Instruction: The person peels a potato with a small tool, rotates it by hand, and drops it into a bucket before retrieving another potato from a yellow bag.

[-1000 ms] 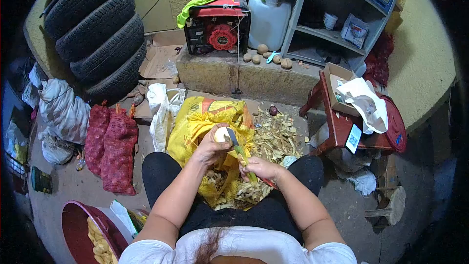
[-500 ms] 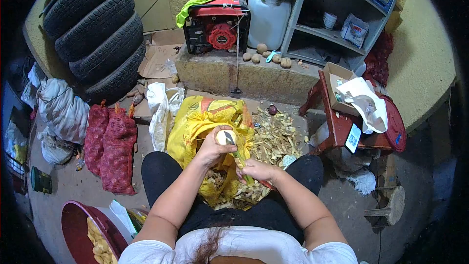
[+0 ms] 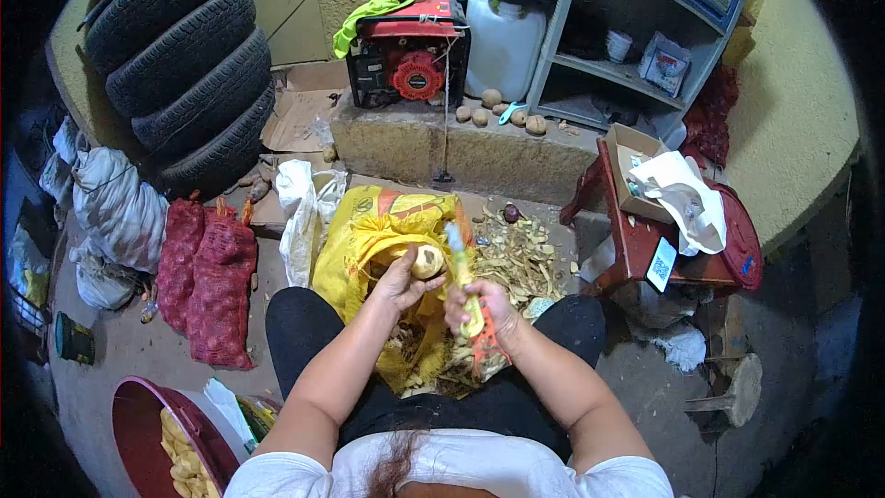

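A mostly peeled pale potato [image 3: 428, 261] rests in my left hand [image 3: 396, 288], with the fingers curled around it. In my right hand [image 3: 489, 306] is a peeler [image 3: 473, 321] with a yellow-green handle, its upper end blurred and pointing away from me. The peeler stands just right of the potato, apart from it. Below both hands lies an open yellow sack [image 3: 346, 249] with scraps inside. Potato peelings [image 3: 521, 267] are heaped on the floor to the right of the sack.
Red mesh sacks [image 3: 221, 286] stand on the left, and a maroon tub [image 3: 138, 433] of peeled potatoes sits at lower left. A red stool [image 3: 636, 244] bears a box and a phone. Several unpeeled potatoes [image 3: 536, 125] lie on the ledge near a generator [image 3: 410, 65].
My right hand has swung the peeler away from the potato, tipping it upright. My left hand has turned the potato, so a dark patch no longer shows.
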A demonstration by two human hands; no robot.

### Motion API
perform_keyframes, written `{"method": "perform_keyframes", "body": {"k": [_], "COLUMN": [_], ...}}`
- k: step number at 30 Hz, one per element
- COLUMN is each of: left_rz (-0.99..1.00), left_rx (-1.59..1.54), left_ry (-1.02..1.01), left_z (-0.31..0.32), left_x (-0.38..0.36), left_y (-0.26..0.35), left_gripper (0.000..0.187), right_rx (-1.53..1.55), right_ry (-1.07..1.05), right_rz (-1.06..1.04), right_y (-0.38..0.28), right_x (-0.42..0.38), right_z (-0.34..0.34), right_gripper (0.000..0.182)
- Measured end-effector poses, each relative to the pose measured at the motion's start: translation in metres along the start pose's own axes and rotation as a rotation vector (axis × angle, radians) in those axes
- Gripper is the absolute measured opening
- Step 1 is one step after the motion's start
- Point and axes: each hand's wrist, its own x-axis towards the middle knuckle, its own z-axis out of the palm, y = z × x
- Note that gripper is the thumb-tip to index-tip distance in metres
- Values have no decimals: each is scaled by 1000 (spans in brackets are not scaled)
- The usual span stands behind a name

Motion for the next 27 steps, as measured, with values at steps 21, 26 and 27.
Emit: {"method": "perform_keyframes", "body": {"k": [21,26,27], "left_rz": [-36,-51,-22], "left_rx": [72,-38,-80], "left_ry": [156,-28,-55], "left_z": [1,1,4], "left_x": [5,0,-3], "left_y": [-5,1,3], "left_gripper": [34,29,29], "right_rx": [-1586,-1773,-1876], "right_ry": [909,787,703], "right_rz": [-156,17,5], "right_y": [-17,-11,-8], "right_x": [2,-2,0], "right_z": [-22,9,9], "right_gripper": [50,52,52]}}
